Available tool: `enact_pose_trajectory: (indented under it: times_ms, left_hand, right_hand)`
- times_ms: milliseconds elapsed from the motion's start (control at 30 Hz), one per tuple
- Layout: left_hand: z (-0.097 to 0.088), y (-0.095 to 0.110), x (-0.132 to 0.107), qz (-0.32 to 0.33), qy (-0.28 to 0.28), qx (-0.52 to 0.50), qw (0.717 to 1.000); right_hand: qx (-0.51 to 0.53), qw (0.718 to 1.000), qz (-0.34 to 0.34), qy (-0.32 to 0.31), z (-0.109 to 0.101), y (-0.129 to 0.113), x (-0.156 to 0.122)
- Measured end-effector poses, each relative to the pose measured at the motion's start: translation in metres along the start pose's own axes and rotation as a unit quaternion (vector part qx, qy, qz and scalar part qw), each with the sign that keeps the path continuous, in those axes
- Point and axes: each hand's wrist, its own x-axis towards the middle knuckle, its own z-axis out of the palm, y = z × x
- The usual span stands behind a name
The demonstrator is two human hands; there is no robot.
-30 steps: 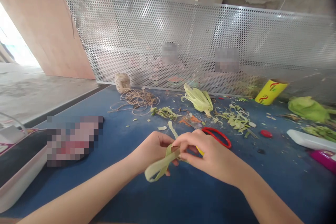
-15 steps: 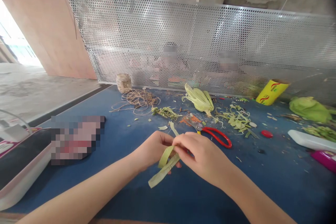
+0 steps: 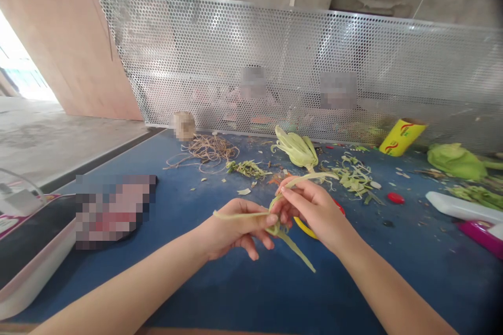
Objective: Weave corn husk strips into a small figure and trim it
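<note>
My left hand (image 3: 234, 230) and my right hand (image 3: 314, 209) meet over the blue table (image 3: 275, 293), both pinched on pale green corn husk strips (image 3: 293, 246). One strip end sticks out to the left past my left thumb, another arcs up and right over my right fingers, and a third hangs down toward me. Red-handled scissors (image 3: 338, 206) lie on the table just behind my right hand, mostly hidden by it.
Behind the hands lie a corn husk bundle (image 3: 297, 149), husk scraps (image 3: 356, 178), a tangle of twine (image 3: 206, 147) with its spool (image 3: 184, 125), and a yellow roll (image 3: 401, 137). A perforated metal screen (image 3: 275, 63) closes the back. A white tray (image 3: 27, 261) sits at left, white and pink tools (image 3: 467, 212) at right.
The strips hung as a loose loop between my hands; now my hands have pulled apart slightly and the ends fan out left, up-right and down. The right hand has risen a little.
</note>
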Motion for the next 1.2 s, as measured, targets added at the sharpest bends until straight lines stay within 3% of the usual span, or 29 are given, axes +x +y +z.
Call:
enact_pose_trajectory:
  times_ms: [100, 200, 333, 400, 467, 567, 733, 867, 1067, 1200]
  left_hand:
    - [0.0, 0.001, -0.001, -0.007, 0.006, -0.038, 0.999]
    - [0.0, 0.001, 0.0, -0.016, 0.022, -0.063, 0.998]
    - [0.001, 0.001, 0.001, -0.012, 0.034, -0.063, 0.997]
    - [0.001, 0.0, 0.001, -0.004, 0.041, -0.053, 0.998]
    - [0.002, -0.001, 0.001, 0.005, 0.041, -0.04, 0.998]
    - [0.003, -0.001, 0.0, 0.008, 0.037, -0.018, 0.999]
    - [0.002, -0.003, 0.0, 0.011, 0.023, -0.016, 1.0]
    - [0.002, -0.004, -0.001, 0.004, 0.02, -0.019, 1.0]
    - [0.003, -0.003, -0.002, 0.001, -0.005, -0.033, 0.999]
    - [0.003, -0.002, -0.003, 0.003, 0.006, -0.04, 0.999]
  right_hand:
    - [-0.038, 0.998, -0.039, 0.012, -0.001, -0.002, -0.003]
    - [-0.157, 0.98, -0.122, 0.027, -0.001, -0.005, -0.007]
    - [-0.338, 0.906, -0.248, 0.051, -0.003, -0.009, -0.014]
    - [-0.378, 0.871, -0.312, 0.029, -0.004, -0.011, -0.016]
    - [-0.373, 0.856, -0.358, -0.025, -0.006, -0.012, -0.016]
    - [-0.362, 0.844, -0.39, -0.065, -0.008, -0.01, -0.016]
    - [-0.483, 0.779, -0.401, 0.01, -0.01, 0.0, -0.016]
    - [-0.497, 0.777, -0.384, 0.04, -0.007, 0.008, -0.016]
    - [-0.457, 0.832, -0.301, 0.095, -0.001, 0.014, -0.017]
    - [-0.469, 0.827, -0.298, 0.086, -0.005, 0.01, -0.017]
